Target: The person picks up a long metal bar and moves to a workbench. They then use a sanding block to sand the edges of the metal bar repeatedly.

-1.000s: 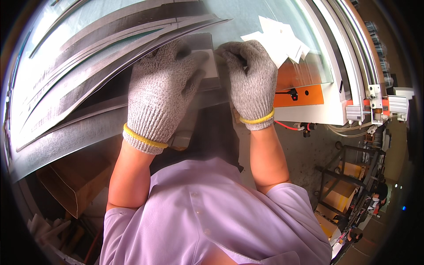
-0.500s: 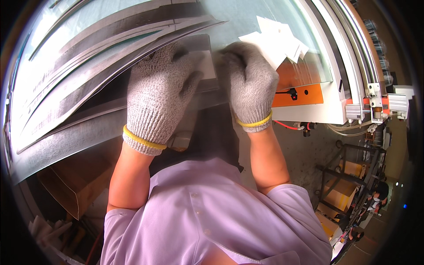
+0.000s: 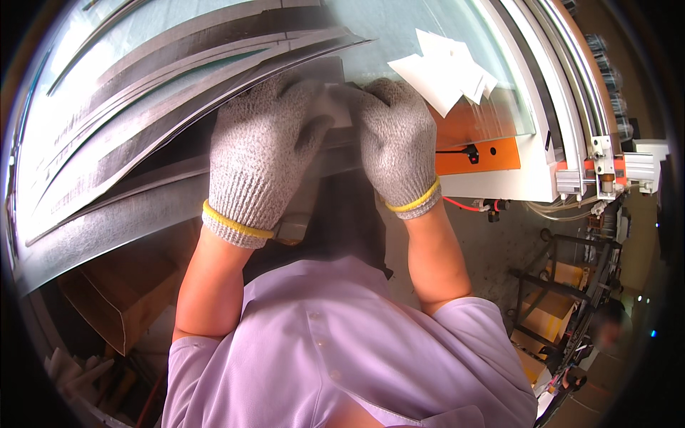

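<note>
Grey knit gloves with yellow cuffs cover both our hands. Our left hand [image 3: 260, 160] and right hand [image 3: 396, 146] meet over a small pale pad [image 3: 335, 107], each grip curled and pinching it between them, on the edge of the metal sheets [image 3: 143, 121]. The sheets lie stacked on the glassy worktop [image 3: 399, 28]. White paper slips [image 3: 446, 71] lie just right of our right hand.

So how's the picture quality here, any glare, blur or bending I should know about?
Head view: strong glare washes out the glass sheet at upper left; fisheye bends the white frame toward the rim; the small pale piece between left hand and right hand is blurred; corners are black.
</note>
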{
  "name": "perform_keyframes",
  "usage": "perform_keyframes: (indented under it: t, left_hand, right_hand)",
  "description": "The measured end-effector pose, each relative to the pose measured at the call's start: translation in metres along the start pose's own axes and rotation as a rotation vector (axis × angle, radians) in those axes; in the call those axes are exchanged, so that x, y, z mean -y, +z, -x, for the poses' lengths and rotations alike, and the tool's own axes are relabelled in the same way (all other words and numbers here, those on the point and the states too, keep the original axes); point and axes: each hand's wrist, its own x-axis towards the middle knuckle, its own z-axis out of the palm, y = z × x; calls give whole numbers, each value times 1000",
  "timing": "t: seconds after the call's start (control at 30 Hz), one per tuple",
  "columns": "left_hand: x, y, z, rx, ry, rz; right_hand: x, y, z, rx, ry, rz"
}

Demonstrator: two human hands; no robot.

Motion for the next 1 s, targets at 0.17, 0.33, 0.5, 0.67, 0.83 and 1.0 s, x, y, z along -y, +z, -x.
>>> perform_keyframes:
  t: [0.17, 0.33, 0.5, 0.67, 0.83, 1.0]
  left_hand:
    - [-1, -2, -1, 5, 1, 1]
    - [-1, -1, 0, -2, 15, -37]
    - [-1, -2, 0, -1, 12, -36]
    - [0, -1, -1, 3, 18, -40]
    - [0, -1, -1, -20, 26, -39]
    - [1, 2, 0, -37, -8, -19]
  right_hand:
    - [-3, -6, 5, -3, 115, -200]
    - [2, -4, 9, -130, 461, -445]
    - [4, -7, 3, -112, 618, -459]
    - [-4, -1, 5, -127, 514, -394]
    - [2, -3, -4, -86, 399, -255]
    - [4, 0, -10, -20, 289, -206]
